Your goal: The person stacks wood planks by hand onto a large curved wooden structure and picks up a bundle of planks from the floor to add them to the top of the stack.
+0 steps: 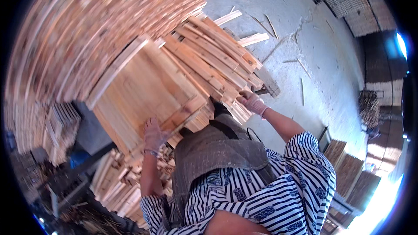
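Observation:
My left hand (155, 135), in a pale pinkish work glove, lies with fingers stretched out on the near edge of a wooden panel (138, 88) made of several boards. The panel is tilted in view, with a strip along its near right edge. My right hand (252, 102), gloved alike, is by the near ends of a pile of wooden slats (217, 56) to the right of the panel. Its fingers are curled in; what they hold, if anything, is too small to make out.
A tall stack of boards (96, 21) rises at the far left. Loose offcuts (254, 39) and thin sticks lie on the concrete floor (322, 56). More wood pieces (122, 187) are piled below the panel. Stacked bundles (348, 165) stand at the lower right.

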### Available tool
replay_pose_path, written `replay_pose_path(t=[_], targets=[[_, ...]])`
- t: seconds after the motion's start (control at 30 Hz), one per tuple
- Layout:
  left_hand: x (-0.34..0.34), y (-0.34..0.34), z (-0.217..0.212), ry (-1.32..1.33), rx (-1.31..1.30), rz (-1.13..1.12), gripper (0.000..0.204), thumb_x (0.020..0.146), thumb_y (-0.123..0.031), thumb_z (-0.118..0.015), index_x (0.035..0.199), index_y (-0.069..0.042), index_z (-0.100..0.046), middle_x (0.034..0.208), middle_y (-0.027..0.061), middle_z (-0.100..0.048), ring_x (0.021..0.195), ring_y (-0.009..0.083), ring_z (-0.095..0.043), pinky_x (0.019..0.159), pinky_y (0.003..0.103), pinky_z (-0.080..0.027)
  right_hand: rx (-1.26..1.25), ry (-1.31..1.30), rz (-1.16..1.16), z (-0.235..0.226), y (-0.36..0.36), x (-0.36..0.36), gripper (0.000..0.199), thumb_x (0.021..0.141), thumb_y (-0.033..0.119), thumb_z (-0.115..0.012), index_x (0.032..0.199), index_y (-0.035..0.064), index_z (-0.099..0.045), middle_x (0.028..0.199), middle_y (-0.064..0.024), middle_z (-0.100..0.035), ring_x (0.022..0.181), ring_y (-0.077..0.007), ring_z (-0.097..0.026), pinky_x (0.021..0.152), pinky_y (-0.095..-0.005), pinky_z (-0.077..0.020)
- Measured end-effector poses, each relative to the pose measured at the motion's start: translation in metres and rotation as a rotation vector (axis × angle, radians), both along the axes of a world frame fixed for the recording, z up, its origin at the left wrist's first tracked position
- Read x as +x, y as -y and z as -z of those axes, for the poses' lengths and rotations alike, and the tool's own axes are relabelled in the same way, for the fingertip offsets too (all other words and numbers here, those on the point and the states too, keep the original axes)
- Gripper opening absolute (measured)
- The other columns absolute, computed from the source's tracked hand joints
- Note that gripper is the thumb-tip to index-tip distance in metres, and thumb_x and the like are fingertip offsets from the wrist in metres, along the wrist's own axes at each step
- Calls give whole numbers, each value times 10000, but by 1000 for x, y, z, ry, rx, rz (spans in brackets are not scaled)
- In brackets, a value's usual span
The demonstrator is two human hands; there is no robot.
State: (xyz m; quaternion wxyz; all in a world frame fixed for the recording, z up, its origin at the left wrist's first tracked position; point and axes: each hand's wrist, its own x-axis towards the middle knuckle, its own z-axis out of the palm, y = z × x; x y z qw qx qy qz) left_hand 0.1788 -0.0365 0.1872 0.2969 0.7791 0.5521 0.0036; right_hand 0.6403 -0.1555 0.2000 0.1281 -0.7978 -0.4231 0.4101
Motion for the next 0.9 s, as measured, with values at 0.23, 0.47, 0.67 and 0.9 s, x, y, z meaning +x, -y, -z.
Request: replay_pose_path(t=[0.23,0.47,0.67,0.9], targets=[[223,-13,-37,617,-501,-80,551,852,-161,-762,1332,-48,-517,1248,126,-588,1119,252,-599,956,375,-508,98,125,221,101,-115,169,471,963,483,-569,1167,73,-680,1009,-149,-729,948,-265,-691,865,-376,-519],[332,-57,110,867,-918,-980,451,857,-114,-756,1248,-100,-533,1050,31,-580,934,149,-574,809,294,-503,-48,194,210,180,-246,258,666,961,606,-472,1360,78,-558,1256,-251,-641,1166,-383,-615,1024,-433,-463],[364,-93,95,710,-720,-918,517,851,-116,-766,1288,-69,-493,1069,44,-581,952,128,-569,770,260,-534,-131,205,50,236,-257,241,773,930,674,-445,1379,49,-518,1261,-264,-625,1200,-384,-603,1048,-457,-450],[444,-144,134,680,-486,-597,832,866,-186,-746,1521,-5,-266,1510,229,-377,1367,303,-428,1113,405,-395,-242,169,29,170,-248,231,834,889,720,-491,1374,42,-504,1356,-250,-562,1252,-393,-566,1039,-458,-460]])
